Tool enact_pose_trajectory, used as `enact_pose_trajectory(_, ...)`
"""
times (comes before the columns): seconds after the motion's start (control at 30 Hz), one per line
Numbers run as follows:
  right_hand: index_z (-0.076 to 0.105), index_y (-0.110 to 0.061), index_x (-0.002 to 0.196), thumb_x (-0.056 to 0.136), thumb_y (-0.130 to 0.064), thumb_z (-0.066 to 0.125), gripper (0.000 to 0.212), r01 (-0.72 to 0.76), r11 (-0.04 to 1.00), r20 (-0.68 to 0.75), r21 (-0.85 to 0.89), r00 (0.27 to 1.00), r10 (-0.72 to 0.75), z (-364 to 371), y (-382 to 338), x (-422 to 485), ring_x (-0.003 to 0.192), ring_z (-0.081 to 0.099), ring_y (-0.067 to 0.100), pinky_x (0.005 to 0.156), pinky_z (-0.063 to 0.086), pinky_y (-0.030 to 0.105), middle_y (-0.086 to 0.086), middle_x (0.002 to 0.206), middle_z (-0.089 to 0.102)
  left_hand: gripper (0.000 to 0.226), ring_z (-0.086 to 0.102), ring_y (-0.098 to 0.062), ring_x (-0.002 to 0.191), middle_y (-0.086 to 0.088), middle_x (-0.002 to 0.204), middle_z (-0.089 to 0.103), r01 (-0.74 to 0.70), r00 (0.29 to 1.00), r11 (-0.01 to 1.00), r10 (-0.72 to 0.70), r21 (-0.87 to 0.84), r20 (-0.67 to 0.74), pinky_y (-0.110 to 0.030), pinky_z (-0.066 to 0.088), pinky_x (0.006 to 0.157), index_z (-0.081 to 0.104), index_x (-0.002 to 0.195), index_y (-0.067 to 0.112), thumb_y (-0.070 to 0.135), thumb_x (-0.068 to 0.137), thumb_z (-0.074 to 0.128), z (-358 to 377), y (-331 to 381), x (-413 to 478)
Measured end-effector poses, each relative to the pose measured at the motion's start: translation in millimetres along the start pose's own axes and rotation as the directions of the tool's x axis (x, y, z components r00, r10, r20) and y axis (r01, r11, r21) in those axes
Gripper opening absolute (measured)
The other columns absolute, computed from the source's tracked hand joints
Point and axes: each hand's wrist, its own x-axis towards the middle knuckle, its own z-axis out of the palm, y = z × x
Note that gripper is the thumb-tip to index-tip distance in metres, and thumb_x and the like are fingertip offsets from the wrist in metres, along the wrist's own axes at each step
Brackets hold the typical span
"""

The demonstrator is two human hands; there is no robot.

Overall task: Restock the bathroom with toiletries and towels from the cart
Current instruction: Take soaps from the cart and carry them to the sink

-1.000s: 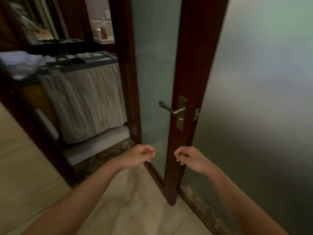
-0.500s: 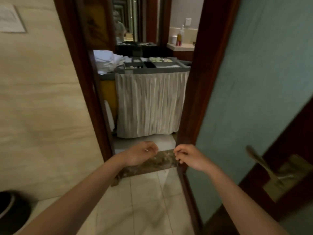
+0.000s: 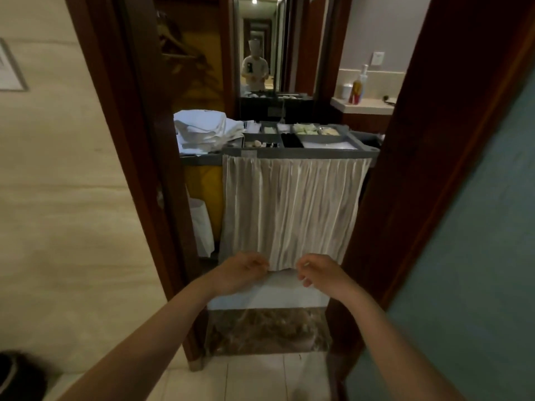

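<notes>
The bathroom doorway opens ahead of me, with a dark wooden frame (image 3: 139, 169) at each side and a band of brown marble threshold (image 3: 269, 331) at the floor. Just beyond it stands the cart (image 3: 298, 153), filling the gap. At the left of its top lies a stack of folded white towels (image 3: 208, 131). To their right, grey compartments hold the toiletries (image 3: 315, 130), too small to tell apart from here. A pleated pale curtain (image 3: 289, 209) hangs over the cart's front, and a yellow bag (image 3: 205, 192) sits at its left end.

My left hand (image 3: 240, 274) and right hand (image 3: 322, 274) are raised side by side, near each other but apart. The fingers (image 3: 257, 263) are loosely curled and hold nothing that I can make out. Neither hand touches the cart.

I judge this to be the fetching step: I face the cart empty-handed, with nothing picked yet. The next move calls for stepping over the threshold and reaching up to the cart's top. For the towels I would slide flat hands under the stack so it does not slump.
</notes>
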Motion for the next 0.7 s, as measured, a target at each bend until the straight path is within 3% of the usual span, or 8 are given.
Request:
enact_pose_trajectory(0.1, 0.063, -0.026, 0.083, 0.093, -0.019, 0.049, 0.019, 0.015, 0.999, 0.009, 0.034, 1.000, -0.015, -16, 5, 44, 0.071, 0.062, 0.007, 0.058, 0.046, 0.009, -0.003, 0.080, 0.066, 0.016, 0.051, -0.023, 0.085, -0.004, 0.082, 0.051, -0.006, 0.999, 1.000, 0.005, -0.030, -0.036, -0.036, 0.041, 0.079, 0.055, 0.086, 0.014, 0.010, 0.097, 0.044, -17, -7, 39)
enact_pose_trajectory(0.2, 0.063, -0.027, 0.084, 0.094, -0.017, 0.048, 0.021, -0.004, 0.999, 0.027, 0.045, 1.000, 0.003, -28, 9, 87, 0.065, 0.062, 0.002, 0.053, 0.044, 0.006, -0.003, 0.080, 0.067, 0.015, 0.051, -0.024, 0.090, -0.007, 0.085, 0.052, -0.006, 0.999, 0.997, 0.003, -0.079, -0.044, -0.043, 0.042, 0.089, 0.056, 0.087, 0.012, 0.007, 0.096, 0.046, -36, -18, 82)
enact_pose_trajectory(0.37, 0.063, -0.026, 0.091, 0.094, -0.019, 0.050, 0.015, -0.014, 0.998, 0.020, 0.059, 1.000, 0.013, -51, 4, 169, 0.066, 0.064, 0.000, 0.053, 0.042, 0.007, -0.003, 0.085, 0.068, 0.019, 0.058, -0.017, 0.095, -0.008, 0.100, 0.060, 0.004, 0.995, 0.997, -0.012, -0.083, -0.094, -0.018, 0.046, 0.083, 0.060, 0.109, 0.003, 0.011, 0.096, 0.048, -82, -37, 166)
enact_pose_trajectory(0.5, 0.063, -0.013, 0.103, 0.096, -0.014, 0.048, 0.016, -0.005, 0.997, -0.022, 0.075, 1.000, 0.006, -69, -15, 241, 0.063, 0.061, 0.003, 0.053, 0.043, 0.007, 0.000, 0.083, 0.066, 0.024, 0.059, -0.025, 0.102, -0.014, 0.106, 0.062, -0.013, 0.995, 0.998, 0.007, -0.054, -0.103, -0.037, 0.045, 0.096, 0.059, 0.113, 0.000, 0.012, 0.095, 0.050, -122, -46, 237)
enact_pose_trajectory(0.6, 0.063, -0.013, 0.106, 0.095, -0.014, 0.048, 0.019, -0.025, 0.998, -0.059, 0.064, 0.998, 0.029, -79, -23, 289, 0.068, 0.062, 0.007, 0.057, 0.045, 0.008, 0.000, 0.084, 0.067, 0.023, 0.060, -0.027, 0.103, -0.015, 0.108, 0.063, -0.025, 0.996, 1.000, 0.023, -0.017, -0.090, -0.041, 0.047, 0.095, 0.060, 0.112, 0.004, 0.016, 0.095, 0.050, -149, -51, 287)
enact_pose_trajectory(0.7, 0.064, -0.022, 0.099, 0.094, -0.019, 0.049, 0.016, -0.063, 0.997, -0.061, 0.035, 0.996, 0.065, -93, -24, 330, 0.074, 0.064, 0.008, 0.065, 0.045, 0.017, -0.002, 0.087, 0.067, 0.022, 0.060, -0.020, 0.100, -0.012, 0.108, 0.062, -0.043, 0.998, 0.998, 0.041, -0.035, -0.057, -0.023, 0.050, 0.085, 0.059, 0.113, 0.008, 0.015, 0.095, 0.048, -173, -51, 330)
